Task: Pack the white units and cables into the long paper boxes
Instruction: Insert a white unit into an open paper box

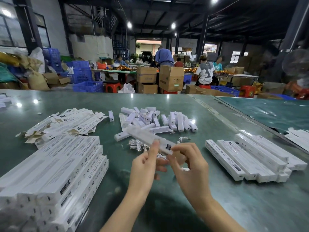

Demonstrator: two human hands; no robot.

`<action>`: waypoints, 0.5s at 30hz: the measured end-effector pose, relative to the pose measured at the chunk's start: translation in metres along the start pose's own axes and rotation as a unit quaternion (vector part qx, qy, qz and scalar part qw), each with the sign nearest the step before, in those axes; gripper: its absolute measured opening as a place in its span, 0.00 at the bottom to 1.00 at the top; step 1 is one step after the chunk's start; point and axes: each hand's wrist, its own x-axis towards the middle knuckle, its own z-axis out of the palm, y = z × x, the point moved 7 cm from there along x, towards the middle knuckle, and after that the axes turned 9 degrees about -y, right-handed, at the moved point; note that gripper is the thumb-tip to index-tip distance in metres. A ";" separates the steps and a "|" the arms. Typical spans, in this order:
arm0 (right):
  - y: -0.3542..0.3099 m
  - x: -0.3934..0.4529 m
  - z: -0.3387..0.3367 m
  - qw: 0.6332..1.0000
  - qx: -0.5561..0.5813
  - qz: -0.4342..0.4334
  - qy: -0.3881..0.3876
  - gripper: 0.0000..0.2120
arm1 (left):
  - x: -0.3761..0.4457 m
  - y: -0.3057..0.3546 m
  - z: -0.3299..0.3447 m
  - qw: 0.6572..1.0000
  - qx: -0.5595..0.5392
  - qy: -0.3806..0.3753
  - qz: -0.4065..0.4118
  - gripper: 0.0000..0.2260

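We start wide: the green table, a big stack of packed boxes at our left, flat unfolded cartons behind it, finished boxes laid out on the right. Centre back sits the heap of white units, with loose cables just in front. Now the action — we hold one long paper box above the table, blurred, its long axis running from the near end at our hands away up-left. Our left hand pinches that near end; our right hand nips the end flap, equally close. Closing that flap looks next — the box's contents we cannot see.
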 end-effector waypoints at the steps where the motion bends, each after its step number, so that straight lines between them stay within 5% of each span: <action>1: -0.003 -0.002 0.008 0.999 -0.013 -0.020 -0.030 0.15 | 0.000 -0.001 -0.001 1.000 -0.002 0.001 0.002 0.22; 5: 0.002 0.000 0.029 0.988 0.014 -0.012 -0.154 0.12 | 0.007 -0.007 -0.030 0.995 -0.026 0.093 0.007 0.12; 10: 0.057 0.061 0.029 0.984 -0.007 0.127 -0.126 0.05 | 0.013 -0.009 -0.066 0.982 -0.030 0.184 0.031 0.12; 15: 0.137 0.119 0.069 0.909 -0.168 0.281 -0.258 0.16 | 0.019 -0.012 -0.075 0.976 -0.035 0.208 0.048 0.11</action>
